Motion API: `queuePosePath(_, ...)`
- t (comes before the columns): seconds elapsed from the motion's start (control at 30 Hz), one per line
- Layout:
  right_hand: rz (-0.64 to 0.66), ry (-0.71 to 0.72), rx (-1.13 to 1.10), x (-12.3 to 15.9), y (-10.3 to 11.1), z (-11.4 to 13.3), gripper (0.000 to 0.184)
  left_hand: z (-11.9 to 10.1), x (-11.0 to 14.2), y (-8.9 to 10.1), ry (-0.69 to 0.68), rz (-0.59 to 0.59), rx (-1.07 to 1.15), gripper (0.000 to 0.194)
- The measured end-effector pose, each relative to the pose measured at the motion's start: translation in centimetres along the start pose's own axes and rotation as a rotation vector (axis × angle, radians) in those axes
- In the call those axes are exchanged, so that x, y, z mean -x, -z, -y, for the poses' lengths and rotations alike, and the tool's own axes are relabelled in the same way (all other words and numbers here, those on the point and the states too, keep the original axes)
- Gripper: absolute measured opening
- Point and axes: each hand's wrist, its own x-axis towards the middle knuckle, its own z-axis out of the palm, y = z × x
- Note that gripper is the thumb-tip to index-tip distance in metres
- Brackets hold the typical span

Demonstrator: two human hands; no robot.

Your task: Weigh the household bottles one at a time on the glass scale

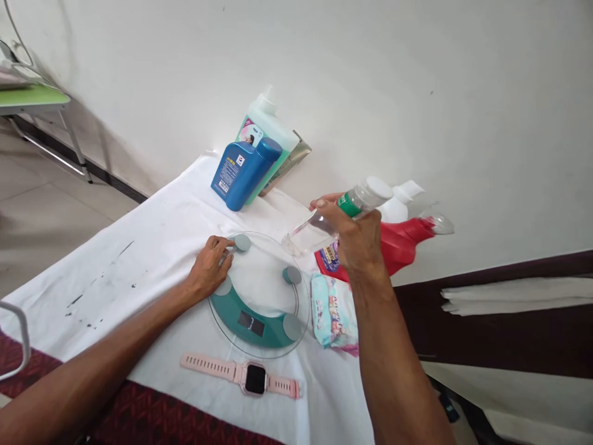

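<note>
In the head view my right hand is closed around a clear bottle with a white cap and a green label. The bottle is tilted, its base over the right rim of a round glass scale. My left hand rests at the scale's left edge, thumb and forefinger apart near a grey round pad; its other fingers are partly hidden. The scale has a green band with a small dark display. In front of it a pink smartwatch lies flat with its strap stretched out.
A blue bottle stands before a green pump bottle and a metallic pouch near the wall. To the right are a red bottle, a white bottle and a wipes pack. White cloth covers the table.
</note>
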Motion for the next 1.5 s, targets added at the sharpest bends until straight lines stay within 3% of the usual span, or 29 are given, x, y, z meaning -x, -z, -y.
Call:
queuePosePath(0.1,0.025,-0.085,-0.031,3.9,0.9,-0.3,0.027,-0.2,0.1,0.2,-0.010,0.014,0.009,0.030)
queuePosePath(0.27,0.070,-0.131,-0.024,8.2,0.1,-2.3,0.033,-0.5,0.2,0.6,-0.013,0.037,-0.002,0.028)
queuePosePath(0.47,0.082,-0.131,-0.030,9.1,-0.9,-2.6,0.033,-1.0,0.2,0.9,-0.003,0.062,-0.020,0.029)
queuePosePath(0.6,0.068,-0.116,-0.019,9.7,-0.3,-3.1,0.052,-1.4,0.1,1.0,0.012,0.086,-0.055,0.034)
queuePosePath(0.7,-0.085,0.013,0.041,12.5,1.0,-4.2,0.062,-1.5,0.1,1.0,0.029,0.104,-0.067,0.039)
queuePosePath(0.8,-0.310,0.157,0.149,16.9,2.3,-6.4,0.043,-1.6,0.1,0.9,0.028,0.112,-0.077,0.041)
queuePosePath(0.93,-0.403,0.213,0.290,21.2,3.0,-9.6,0.020,-1.9,-0.1,0.9,0.037,0.112,-0.103,0.044)
queuePosePath(1.17,-0.348,0.272,0.390,20.8,3.4,-9.7,0.009,-2.6,-0.4,1.2,0.050,0.144,-0.174,0.047)
queuePosePath(1.5,-0.289,0.250,0.485,21.0,3.7,-9.6,0.009,-2.8,-0.4,1.1,0.047,0.137,-0.226,0.041)
